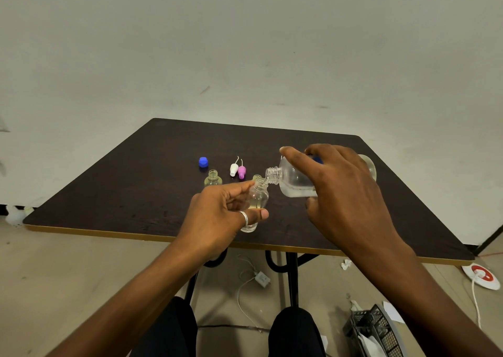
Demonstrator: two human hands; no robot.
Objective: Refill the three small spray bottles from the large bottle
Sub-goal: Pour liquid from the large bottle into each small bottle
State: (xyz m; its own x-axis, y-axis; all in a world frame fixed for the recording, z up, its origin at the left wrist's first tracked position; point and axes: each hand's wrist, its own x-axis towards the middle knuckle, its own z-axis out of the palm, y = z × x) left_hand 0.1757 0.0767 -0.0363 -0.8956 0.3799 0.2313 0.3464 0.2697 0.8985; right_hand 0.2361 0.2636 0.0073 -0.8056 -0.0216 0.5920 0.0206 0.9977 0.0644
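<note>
My right hand (340,182) grips the large clear bottle (292,180), tipped on its side with its open neck pointing left. Its mouth touches the mouth of a small clear bottle (258,196), which my left hand (220,215) holds upright and slightly tilted above the table. Pale liquid sits in the small bottle. A second small open bottle (212,178) stands on the table to the left. The neck of a third small bottle (256,177) shows just behind the held one. A white spray top (234,168) and a pink spray top (241,171) lie between them.
A blue cap (203,162) lies on the dark table (136,182) at the back left. Below the table's front edge are its black legs, a white cable with a plug (262,278), a black mesh basket (378,329) and a red-and-white disc (481,275) on the floor.
</note>
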